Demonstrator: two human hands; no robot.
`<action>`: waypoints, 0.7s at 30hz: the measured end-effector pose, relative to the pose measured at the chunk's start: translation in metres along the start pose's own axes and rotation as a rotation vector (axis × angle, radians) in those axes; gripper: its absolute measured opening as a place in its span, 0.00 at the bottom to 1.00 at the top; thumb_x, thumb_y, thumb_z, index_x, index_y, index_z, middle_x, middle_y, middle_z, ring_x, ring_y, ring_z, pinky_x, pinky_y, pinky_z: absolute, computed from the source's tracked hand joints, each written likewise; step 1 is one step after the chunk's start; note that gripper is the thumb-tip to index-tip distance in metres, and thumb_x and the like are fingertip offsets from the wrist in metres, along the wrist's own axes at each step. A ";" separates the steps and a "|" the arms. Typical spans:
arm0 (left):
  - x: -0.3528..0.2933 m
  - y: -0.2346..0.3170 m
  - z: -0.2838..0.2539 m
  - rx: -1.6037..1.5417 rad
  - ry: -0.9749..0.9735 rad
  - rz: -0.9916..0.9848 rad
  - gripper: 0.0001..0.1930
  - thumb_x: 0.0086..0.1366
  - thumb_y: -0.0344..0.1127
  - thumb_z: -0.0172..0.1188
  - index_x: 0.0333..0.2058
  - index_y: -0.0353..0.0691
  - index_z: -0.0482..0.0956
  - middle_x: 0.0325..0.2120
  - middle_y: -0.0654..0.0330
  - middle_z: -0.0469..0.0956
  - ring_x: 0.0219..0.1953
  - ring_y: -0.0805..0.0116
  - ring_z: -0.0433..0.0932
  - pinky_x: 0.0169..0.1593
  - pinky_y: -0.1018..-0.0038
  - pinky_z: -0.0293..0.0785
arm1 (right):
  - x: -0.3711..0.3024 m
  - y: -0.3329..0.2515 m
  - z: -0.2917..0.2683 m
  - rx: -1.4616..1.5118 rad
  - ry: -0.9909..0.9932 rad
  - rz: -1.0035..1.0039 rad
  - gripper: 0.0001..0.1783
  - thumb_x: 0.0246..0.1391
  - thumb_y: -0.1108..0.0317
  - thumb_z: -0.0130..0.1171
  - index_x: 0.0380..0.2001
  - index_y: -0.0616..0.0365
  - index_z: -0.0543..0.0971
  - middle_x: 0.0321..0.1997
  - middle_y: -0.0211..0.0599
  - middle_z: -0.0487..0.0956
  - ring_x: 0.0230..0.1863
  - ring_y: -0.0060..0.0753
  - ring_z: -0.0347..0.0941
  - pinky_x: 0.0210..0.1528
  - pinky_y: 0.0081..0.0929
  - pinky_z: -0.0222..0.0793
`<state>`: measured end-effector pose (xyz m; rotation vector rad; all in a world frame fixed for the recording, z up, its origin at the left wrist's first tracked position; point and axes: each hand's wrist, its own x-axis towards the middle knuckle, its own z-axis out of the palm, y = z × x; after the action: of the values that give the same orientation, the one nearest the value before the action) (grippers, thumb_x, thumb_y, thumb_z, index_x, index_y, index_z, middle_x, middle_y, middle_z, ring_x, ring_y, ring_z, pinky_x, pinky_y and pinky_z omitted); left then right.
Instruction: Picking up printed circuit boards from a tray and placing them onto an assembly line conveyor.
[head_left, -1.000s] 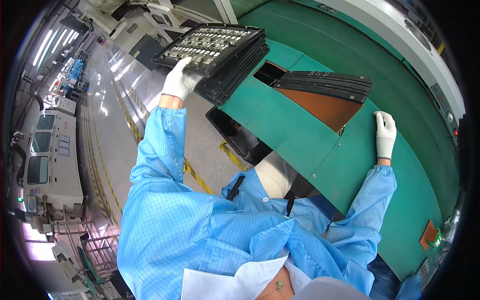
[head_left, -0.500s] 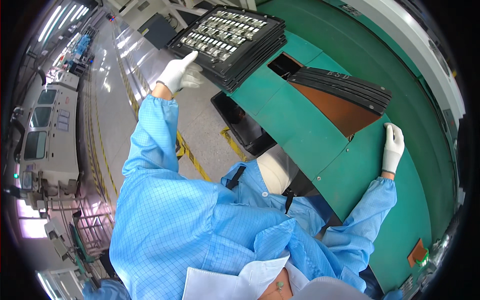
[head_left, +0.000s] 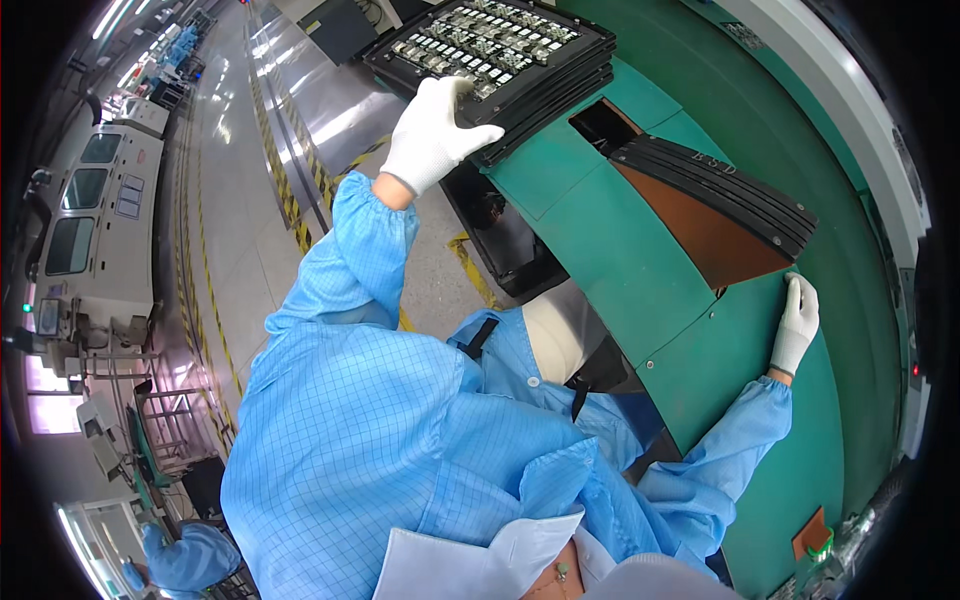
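Resting on the green table [head_left: 600, 235] at the frame's right, the right hand [head_left: 797, 325] has loosely extended fingers. At top centre, the left hand [head_left: 435, 135], thumb spread from its fingers, meets or overlaps the near edge of the black tray stack [head_left: 495, 62]; contact is unclear

One gloved left hand [head_left: 430, 137] and one gloved right hand [head_left: 797, 325] make two. There is one stack of black trays [head_left: 560, 88], one green tabletop [head_left: 610, 270], one brown wedge-shaped stand [head_left: 690, 228], and, left, one white machine [head_left: 108, 225] with three dark windows [head_left: 82, 189].
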<state>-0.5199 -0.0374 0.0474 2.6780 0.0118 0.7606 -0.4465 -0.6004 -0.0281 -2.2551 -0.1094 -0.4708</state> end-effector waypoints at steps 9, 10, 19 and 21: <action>0.012 -0.006 -0.013 0.035 -0.066 0.052 0.34 0.50 0.54 0.77 0.49 0.37 0.78 0.35 0.58 0.76 0.36 0.66 0.76 0.43 0.70 0.77 | -0.001 0.004 -0.002 0.025 -0.003 0.018 0.16 0.67 0.61 0.53 0.45 0.63 0.82 0.47 0.37 0.82 0.48 0.30 0.77 0.55 0.26 0.70; 0.014 -0.004 -0.020 -0.051 -0.136 -0.019 0.34 0.51 0.53 0.76 0.49 0.36 0.78 0.37 0.57 0.77 0.37 0.67 0.77 0.44 0.71 0.77 | 0.000 0.006 0.000 0.027 -0.007 0.012 0.17 0.68 0.60 0.53 0.45 0.62 0.82 0.46 0.36 0.83 0.48 0.29 0.76 0.55 0.25 0.70; 0.028 -0.081 -0.037 -0.182 -0.136 -0.200 0.33 0.58 0.53 0.71 0.58 0.41 0.77 0.39 0.52 0.78 0.42 0.64 0.79 0.46 0.69 0.77 | 0.001 0.011 0.000 0.008 -0.019 0.003 0.17 0.68 0.60 0.53 0.46 0.63 0.82 0.47 0.37 0.82 0.49 0.29 0.76 0.56 0.26 0.69; 0.028 -0.091 -0.033 -0.098 -0.159 -0.090 0.27 0.62 0.48 0.69 0.56 0.42 0.78 0.47 0.55 0.74 0.47 0.66 0.76 0.55 0.71 0.73 | 0.003 0.011 0.002 0.009 -0.021 0.002 0.17 0.68 0.60 0.53 0.46 0.63 0.82 0.47 0.37 0.82 0.49 0.29 0.76 0.56 0.26 0.69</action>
<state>-0.5050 0.0615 0.0575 2.6170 0.0532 0.5060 -0.4406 -0.6071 -0.0359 -2.2510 -0.1198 -0.4452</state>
